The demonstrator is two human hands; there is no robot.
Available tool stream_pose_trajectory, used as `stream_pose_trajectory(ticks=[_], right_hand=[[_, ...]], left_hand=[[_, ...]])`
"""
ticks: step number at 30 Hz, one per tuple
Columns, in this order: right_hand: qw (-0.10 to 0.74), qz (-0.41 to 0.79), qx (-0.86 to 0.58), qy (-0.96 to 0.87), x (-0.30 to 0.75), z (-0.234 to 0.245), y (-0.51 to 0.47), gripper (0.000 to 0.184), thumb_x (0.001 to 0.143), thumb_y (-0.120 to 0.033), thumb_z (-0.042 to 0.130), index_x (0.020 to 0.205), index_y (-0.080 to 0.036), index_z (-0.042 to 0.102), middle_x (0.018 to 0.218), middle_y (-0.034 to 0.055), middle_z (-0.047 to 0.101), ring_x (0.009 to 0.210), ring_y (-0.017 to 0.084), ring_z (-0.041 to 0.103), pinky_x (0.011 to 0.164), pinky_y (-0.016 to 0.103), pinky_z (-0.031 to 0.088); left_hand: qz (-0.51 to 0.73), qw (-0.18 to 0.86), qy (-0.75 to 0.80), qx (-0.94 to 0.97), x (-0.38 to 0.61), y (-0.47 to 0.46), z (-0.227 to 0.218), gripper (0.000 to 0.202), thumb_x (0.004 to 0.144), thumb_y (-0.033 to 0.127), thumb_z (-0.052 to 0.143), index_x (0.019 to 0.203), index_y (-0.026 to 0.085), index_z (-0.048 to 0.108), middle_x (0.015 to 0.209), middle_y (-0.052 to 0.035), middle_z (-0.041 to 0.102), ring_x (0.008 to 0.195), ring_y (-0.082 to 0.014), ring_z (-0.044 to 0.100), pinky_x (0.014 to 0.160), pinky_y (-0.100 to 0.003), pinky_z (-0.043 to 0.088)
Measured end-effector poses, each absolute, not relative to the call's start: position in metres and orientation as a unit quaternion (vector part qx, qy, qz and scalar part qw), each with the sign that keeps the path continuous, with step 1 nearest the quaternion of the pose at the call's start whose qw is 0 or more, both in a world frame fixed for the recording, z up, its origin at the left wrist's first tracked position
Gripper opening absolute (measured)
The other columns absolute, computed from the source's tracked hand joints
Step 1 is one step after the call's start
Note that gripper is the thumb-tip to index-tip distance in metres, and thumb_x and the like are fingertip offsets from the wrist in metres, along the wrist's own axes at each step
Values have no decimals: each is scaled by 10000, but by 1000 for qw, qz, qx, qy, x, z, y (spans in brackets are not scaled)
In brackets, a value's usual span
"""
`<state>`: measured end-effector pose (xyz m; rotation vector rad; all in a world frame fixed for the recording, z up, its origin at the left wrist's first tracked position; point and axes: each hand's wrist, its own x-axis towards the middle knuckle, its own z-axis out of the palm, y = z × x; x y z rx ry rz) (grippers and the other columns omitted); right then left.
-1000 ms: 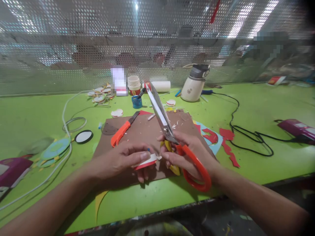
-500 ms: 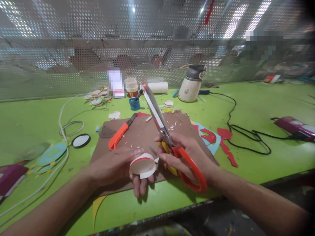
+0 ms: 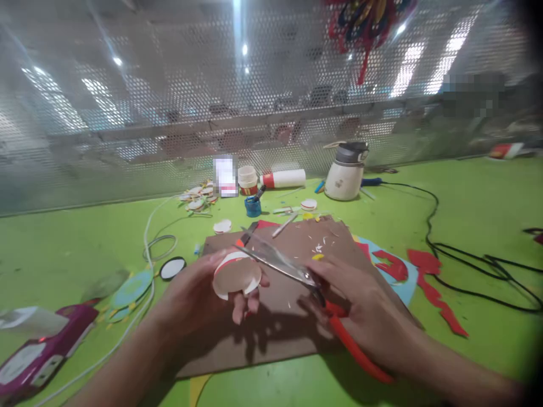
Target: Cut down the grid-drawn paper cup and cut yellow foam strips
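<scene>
My left hand (image 3: pixel 193 291) is closed on a small white paper cup piece (image 3: pixel 237 276) with a red band and a cut, uneven edge, its hollow facing me. In my right hand (image 3: pixel 365 294) is a pair of scissors (image 3: pixel 307 277) with orange-red handles. The blades are slightly blurred and point left, their tips parted just above the cup piece's rim; whether they touch it I cannot tell. Both hands are above a brown board (image 3: pixel 229 359). Behind my left hand lies a mostly hidden utility knife (image 3: pixel 250 233).
White scraps (image 3: pixel 320 247) and a white pen-like stick (image 3: pixel 285 225) lie on the board. Behind stand a blue jar (image 3: pixel 253 207), paper cups (image 3: pixel 248 178) and a bottle (image 3: pixel 345 175). Red paper (image 3: pixel 436 294) and a black cable (image 3: pixel 466 254) are at right; a purple device (image 3: pixel 55 350) is at left.
The scissors have swung from pointing up to pointing left, with their blades now parted and near the cup piece. The cup piece is raised a little. The camera view has shifted.
</scene>
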<state>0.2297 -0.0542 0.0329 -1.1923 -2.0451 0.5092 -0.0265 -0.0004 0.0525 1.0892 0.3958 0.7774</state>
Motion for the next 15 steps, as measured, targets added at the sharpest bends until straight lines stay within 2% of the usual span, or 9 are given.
stream_pose_trajectory(ticks=[3, 7, 12, 15], right_hand=[[306, 185, -479, -801, 232, 33, -53, 283, 891, -208, 641, 1173, -224, 616, 941, 52, 640, 823, 212, 595, 724, 348, 490], [268, 180, -491, -809, 231, 38, -54, 205, 880, -263, 674, 1076, -206, 652, 906, 57, 654, 797, 227, 594, 707, 367, 484], [249, 212, -496, -804, 230, 40, -54, 145, 884, -270, 671, 1012, -203, 682, 880, 48, 674, 781, 226, 600, 700, 366, 478], [256, 205, -489, -809, 232, 36, -54, 153, 895, -279, 668, 1034, -219, 684, 866, 38, 681, 763, 215, 603, 685, 343, 469]], left_hand=[[364, 762, 186, 503, -32, 3, 58, 368, 908, 409, 597, 994, 88, 754, 866, -156, 773, 638, -197, 730, 497, -200, 548], [388, 739, 210, 509, -37, 7, 61, 333, 909, 384, 606, 1050, 107, 725, 849, -145, 773, 651, -203, 727, 483, -208, 546], [391, 728, 209, 523, -38, 4, 64, 351, 876, 417, 642, 1063, 121, 667, 879, -165, 780, 655, -210, 726, 469, -207, 534], [395, 722, 203, 530, -37, 2, 63, 345, 883, 424, 634, 1052, 124, 661, 875, -165, 780, 656, -209, 725, 479, -212, 536]])
